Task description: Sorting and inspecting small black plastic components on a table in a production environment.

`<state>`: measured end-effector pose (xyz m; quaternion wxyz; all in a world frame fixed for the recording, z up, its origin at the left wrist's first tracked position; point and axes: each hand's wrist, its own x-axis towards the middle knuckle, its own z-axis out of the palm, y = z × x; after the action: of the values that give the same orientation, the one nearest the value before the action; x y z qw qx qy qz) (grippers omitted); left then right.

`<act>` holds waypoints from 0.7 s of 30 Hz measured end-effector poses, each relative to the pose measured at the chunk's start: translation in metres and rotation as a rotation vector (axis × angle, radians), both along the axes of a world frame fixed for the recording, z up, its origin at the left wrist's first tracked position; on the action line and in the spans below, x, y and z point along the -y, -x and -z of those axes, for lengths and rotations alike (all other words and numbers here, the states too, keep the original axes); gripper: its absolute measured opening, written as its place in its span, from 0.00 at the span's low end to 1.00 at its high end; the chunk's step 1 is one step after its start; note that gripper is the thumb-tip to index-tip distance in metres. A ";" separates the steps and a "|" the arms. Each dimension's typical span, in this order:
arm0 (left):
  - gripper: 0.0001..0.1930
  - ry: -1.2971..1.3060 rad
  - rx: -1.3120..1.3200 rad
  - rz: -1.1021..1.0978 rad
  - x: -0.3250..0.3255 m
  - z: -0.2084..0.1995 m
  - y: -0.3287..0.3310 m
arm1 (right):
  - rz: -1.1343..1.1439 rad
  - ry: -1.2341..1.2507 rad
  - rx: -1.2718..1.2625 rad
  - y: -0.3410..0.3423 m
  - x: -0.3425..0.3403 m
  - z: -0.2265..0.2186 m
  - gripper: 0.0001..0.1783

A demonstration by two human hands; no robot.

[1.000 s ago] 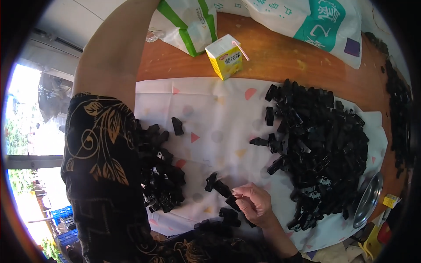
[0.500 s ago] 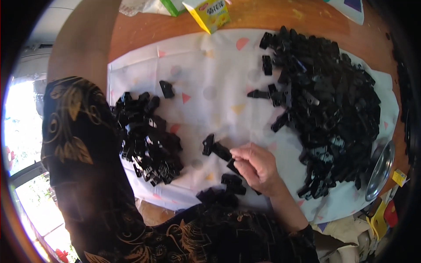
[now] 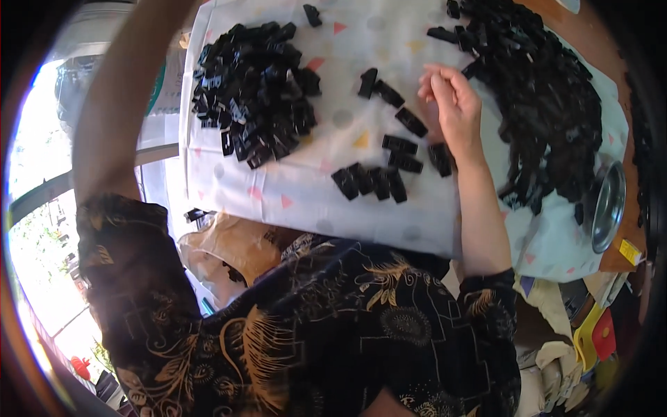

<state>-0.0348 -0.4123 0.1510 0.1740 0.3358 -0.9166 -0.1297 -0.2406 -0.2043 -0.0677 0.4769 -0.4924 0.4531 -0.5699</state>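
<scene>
My right hand is above the cloth in the middle, with its fingers curled in. Whatever is inside them, if anything, is hidden. Left of it and below, several small black plastic parts lie loose on the cloth, one of them close to my wrist. Nearer to me, a short row of similar parts lies side by side. A heap of black parts covers the left of the cloth, and a bigger heap spreads over the right. My left forearm reaches up past the top edge, so my left hand is out of sight.
A white cloth with coloured shapes covers the wooden table. On the right edge stands a round metal dish, with a small yellow packet beside it. Brown paper lies below the near edge, left of my body.
The view has shifted, so the table sits higher and the yellow box is out of frame. My right hand has come away from the loose parts, up and to the right.
</scene>
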 end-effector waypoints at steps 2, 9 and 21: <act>0.21 -0.100 0.025 0.009 -0.077 0.024 -0.020 | -0.014 0.025 -0.028 -0.006 0.005 -0.001 0.13; 0.18 -0.275 -0.349 -0.167 -0.222 0.148 -0.054 | -0.108 0.176 -0.236 -0.004 0.004 -0.002 0.19; 0.20 -0.262 -0.205 -0.410 -0.164 0.204 -0.018 | -0.093 0.192 -0.813 -0.024 -0.016 -0.005 0.15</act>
<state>-0.0169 -0.2483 -0.0529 0.2438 0.5194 -0.7823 -0.2426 -0.2163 -0.1879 -0.0625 0.2362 -0.7394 0.5266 -0.3467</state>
